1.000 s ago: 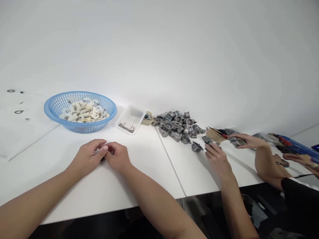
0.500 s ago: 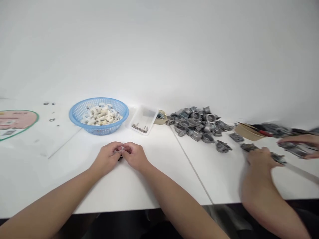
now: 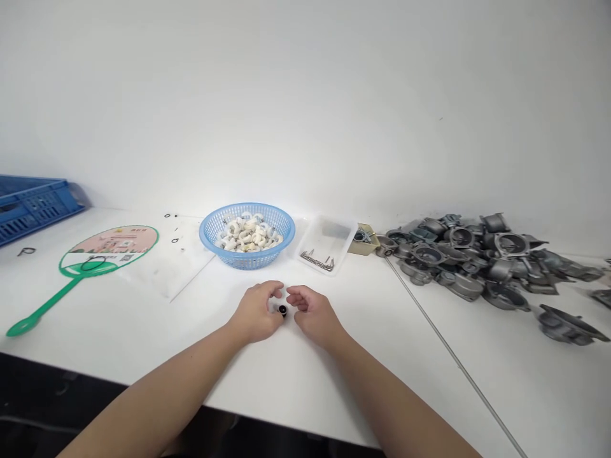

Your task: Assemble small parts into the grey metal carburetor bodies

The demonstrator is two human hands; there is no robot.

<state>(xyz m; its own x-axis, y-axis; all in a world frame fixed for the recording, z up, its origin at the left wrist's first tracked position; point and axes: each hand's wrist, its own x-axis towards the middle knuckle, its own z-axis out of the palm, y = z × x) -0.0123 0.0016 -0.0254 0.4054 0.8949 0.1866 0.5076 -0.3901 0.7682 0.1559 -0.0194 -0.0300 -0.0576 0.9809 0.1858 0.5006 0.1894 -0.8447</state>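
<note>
Cataloguing from the head view, we are logging the left hand (image 3: 255,313) and the right hand (image 3: 312,313) as held apart, both loosely curled and half open, resting low over the white table (image 3: 382,375). We are entering one small black round part (image 3: 282,310) as sitting on the table between them, just beside the left fingertips (image 3: 272,287), with the right fingertips (image 3: 292,294) near it; neither hand is clamping it, and it lies in plain view.

We are using the blue plastic basket (image 3: 248,207) as our landmark. We are recording a heap of white ring-shaped parts (image 3: 248,234) inside it, and placing both hands in front of it, on the person's side.

Right of the basket, we are listing a clear plastic tray (image 3: 344,254) holding bent metal staple-shaped pieces (image 3: 317,261), then a small cardboard box (image 3: 363,242), then a large pile of cast metal housings (image 3: 465,257).

Left of the basket, we are noting a clear plastic sheet (image 3: 167,270) with small black O-rings (image 3: 175,240) on it, a green-handled hand fan (image 3: 90,264), and, farthest off, a blue plastic crate (image 3: 33,207).
</note>
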